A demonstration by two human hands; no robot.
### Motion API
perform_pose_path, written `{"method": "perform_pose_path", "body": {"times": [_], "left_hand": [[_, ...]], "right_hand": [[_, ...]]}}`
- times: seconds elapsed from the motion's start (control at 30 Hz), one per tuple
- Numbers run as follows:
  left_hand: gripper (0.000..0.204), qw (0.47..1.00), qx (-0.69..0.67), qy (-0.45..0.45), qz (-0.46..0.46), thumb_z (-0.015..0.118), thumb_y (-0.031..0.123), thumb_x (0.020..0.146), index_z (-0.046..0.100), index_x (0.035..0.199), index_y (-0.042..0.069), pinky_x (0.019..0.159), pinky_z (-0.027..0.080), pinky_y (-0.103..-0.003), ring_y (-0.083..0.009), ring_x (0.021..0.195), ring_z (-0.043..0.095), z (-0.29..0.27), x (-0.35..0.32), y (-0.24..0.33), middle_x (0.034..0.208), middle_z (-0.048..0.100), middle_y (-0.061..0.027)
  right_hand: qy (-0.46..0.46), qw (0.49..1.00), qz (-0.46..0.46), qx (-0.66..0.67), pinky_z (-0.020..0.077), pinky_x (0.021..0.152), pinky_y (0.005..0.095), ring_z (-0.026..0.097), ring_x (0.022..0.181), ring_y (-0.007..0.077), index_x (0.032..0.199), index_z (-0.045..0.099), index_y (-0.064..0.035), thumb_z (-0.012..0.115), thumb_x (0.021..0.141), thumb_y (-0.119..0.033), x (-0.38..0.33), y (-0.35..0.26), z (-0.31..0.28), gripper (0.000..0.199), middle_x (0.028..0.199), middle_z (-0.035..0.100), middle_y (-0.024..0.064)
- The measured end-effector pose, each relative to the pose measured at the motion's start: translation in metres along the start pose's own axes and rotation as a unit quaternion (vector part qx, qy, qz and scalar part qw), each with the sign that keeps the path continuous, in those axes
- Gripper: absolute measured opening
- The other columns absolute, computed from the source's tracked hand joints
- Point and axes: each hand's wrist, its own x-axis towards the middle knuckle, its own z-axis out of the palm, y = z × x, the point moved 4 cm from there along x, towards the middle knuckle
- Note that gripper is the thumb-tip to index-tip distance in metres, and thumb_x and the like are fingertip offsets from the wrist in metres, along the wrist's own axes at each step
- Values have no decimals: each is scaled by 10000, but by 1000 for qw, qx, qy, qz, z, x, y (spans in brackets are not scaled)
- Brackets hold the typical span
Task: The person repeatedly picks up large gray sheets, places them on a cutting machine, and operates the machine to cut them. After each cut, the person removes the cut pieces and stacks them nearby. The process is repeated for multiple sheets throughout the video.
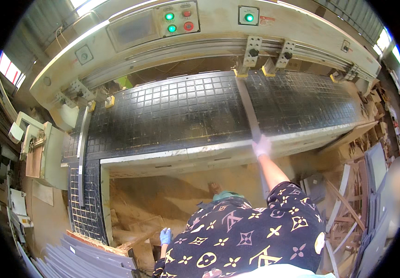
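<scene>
Out over the front edge of a black-topped machine bed (176,111) reaches my right hand (262,147), in a pale glove and slightly blurred. Its fingers are closed round a long narrow grey strip (250,109). The strip runs from a yellow-footed stop (240,73) at the back of the bed, across the grid surface, and on past my hand toward my body. My left hand (165,236), in a blue glove, hangs low beside my patterned dark shirt, with its fingers loosely apart and nothing visible in them. Grey strips (83,134) also lie on the bed's left end.
A long beam with lit green buttons (170,16) and a red button (188,26) spans the back. Grey strips (70,259) are stacked at lower left. Boards and wood scraps (348,199) lean at right. A wooden-topped cabinet (35,160) stands left.
</scene>
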Motion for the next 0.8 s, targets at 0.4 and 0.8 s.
{"method": "perform_pose_path", "body": {"times": [0.4, 0.8], "left_hand": [[459, 998, -12, 55, -35, 649, 197, 829, 491, 1197, -27, 919, 410, -331, -219, 1051, 525, 42, -12, -12, 1133, 573, -136], [404, 996, -63, 32, -53, 609, 181, 843, 491, 1180, -7, 558, 497, -291, -147, 685, 568, 64, -3, 102, 994, 603, -87]], "right_hand": [[-112, 993, -29, -24, 464, 869, 434, 528, 1105, 314, 1327, 391, -183, 616, 728, -522, 70, -72, -37, 724, 1229, 485, 165], [382, 833, -393, 81, 469, 801, 414, 614, 890, 321, 1058, 605, -147, 539, 767, -211, 186, -273, -316, 305, 1250, 519, 109]]}}
